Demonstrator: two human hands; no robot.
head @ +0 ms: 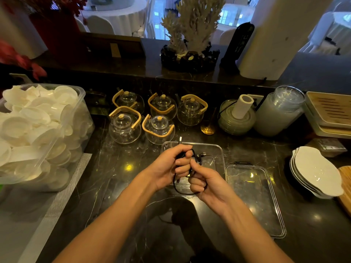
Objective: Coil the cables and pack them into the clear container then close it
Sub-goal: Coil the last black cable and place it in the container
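A black cable [175, 184] runs between both hands over the dark marble counter. My left hand [171, 168] grips its coiled loops, and a silver plug sticks up past the thumb. My right hand [204, 182] pinches the cable just below, where a loose loop hangs down. Behind the hands stands the open clear container [216, 149], with what looks like another black cable [202, 155] lying in it. Its clear lid [252, 198] lies flat on the counter to the right, apart from the container.
Several glass teapots [157, 118] with wooden handles stand just behind the container. A large clear bin [76, 103] of white dishes fills the left. Glass jars [279, 111], stacked trays [328, 114] and white plates [315, 171] crowd the right side. A raised ledge runs along the back.
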